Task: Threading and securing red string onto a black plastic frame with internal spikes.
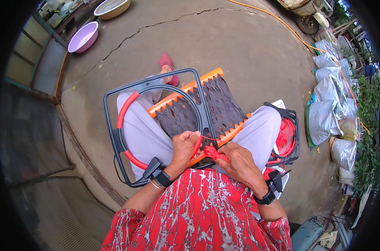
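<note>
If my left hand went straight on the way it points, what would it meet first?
Likely the black frame, just up and right of the left hand's fingertips. Depth is unclear, so it might pass over.

Red cord bundle (214, 153) pt. hidden by R fingers (228, 151), veh. (308, 24) cropped @ top.
</note>
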`<state>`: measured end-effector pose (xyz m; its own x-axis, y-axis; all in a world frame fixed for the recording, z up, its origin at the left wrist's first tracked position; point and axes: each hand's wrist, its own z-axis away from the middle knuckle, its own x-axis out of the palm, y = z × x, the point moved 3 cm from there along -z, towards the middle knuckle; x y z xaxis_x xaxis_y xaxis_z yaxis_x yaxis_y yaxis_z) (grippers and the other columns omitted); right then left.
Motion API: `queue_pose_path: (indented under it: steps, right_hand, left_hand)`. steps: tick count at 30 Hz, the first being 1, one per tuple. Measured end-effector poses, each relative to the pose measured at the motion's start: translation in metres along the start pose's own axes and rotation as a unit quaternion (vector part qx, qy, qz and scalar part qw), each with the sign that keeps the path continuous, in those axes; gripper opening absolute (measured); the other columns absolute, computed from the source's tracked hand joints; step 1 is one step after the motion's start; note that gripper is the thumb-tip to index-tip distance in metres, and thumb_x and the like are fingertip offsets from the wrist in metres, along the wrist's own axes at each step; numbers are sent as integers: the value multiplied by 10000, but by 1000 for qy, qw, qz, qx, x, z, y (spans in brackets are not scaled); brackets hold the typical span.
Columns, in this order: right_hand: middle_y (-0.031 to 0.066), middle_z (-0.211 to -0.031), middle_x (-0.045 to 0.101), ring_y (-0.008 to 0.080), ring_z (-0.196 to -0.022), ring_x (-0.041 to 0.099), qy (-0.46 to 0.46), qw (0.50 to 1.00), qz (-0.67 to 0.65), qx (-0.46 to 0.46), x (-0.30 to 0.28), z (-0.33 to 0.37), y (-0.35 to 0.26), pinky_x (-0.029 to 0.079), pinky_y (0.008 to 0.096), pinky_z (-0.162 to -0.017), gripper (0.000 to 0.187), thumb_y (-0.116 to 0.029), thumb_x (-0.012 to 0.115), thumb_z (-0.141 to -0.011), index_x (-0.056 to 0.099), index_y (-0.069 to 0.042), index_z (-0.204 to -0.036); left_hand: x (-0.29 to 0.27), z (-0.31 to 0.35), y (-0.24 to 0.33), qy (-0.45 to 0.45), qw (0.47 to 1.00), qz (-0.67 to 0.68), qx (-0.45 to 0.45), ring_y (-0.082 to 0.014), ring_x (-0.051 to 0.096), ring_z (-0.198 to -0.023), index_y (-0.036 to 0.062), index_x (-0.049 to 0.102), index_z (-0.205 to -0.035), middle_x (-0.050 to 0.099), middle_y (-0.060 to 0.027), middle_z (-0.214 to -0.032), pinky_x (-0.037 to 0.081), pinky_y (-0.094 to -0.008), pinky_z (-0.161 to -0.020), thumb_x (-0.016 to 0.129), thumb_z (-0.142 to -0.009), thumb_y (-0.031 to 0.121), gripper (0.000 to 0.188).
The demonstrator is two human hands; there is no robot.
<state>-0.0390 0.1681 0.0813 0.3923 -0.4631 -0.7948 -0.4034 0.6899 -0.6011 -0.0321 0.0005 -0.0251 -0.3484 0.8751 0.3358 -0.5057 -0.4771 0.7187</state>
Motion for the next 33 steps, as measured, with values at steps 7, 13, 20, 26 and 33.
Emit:
queue_pose_path:
  steps: [7,13,20,26,33]
  right_hand:
    - [198,-830,613,392,-823,613,-23,989,101,104,52,-57,-3,480,465,-701,283,-89,686,-740,484,-14,-923]
    - [160,-918,565,326,-911,539,94,993,65,-15,60,-59,1,434,422,-794,276,-77,652,-744,507,-44,-976]
    - [159,-866,544,355,-864,528,105,989,107,4,61,-48,14,410,447,-741,203,-67,675,-727,574,-30,-899]
    - [130,-887,571,317,-916,544,65,997,22,30,48,-48,20,407,448,-740,187,-156,689,-745,635,-61,-896]
    - [121,-864,601,279,-846,582,64,971,228,-28,60,-106,3,409,401,-704,262,-265,739,-710,629,-62,-832]
  left_hand:
    - [-2,-4,-5,38,988,-90,123,-78,487,-398,11,601,-798,584,-34,-612,377,-228,-321,624,-912,155,186]
    - [-9,-14,-6,69,988,-91,106,-71,474,-404,16,595,-786,563,-16,-591,367,-231,-312,622,-912,154,189]
    - [-4,-18,-26,51,974,-119,186,-47,458,-451,21,601,-769,550,10,-592,347,-232,-361,630,-902,118,167]
    - [-2,-11,-22,49,977,-149,144,-29,424,-502,21,602,-742,539,32,-600,331,-228,-417,646,-889,102,173]
    - [-6,-17,-38,62,954,-223,190,-64,478,-554,-19,602,-732,563,-19,-602,399,-268,-485,641,-845,47,137]
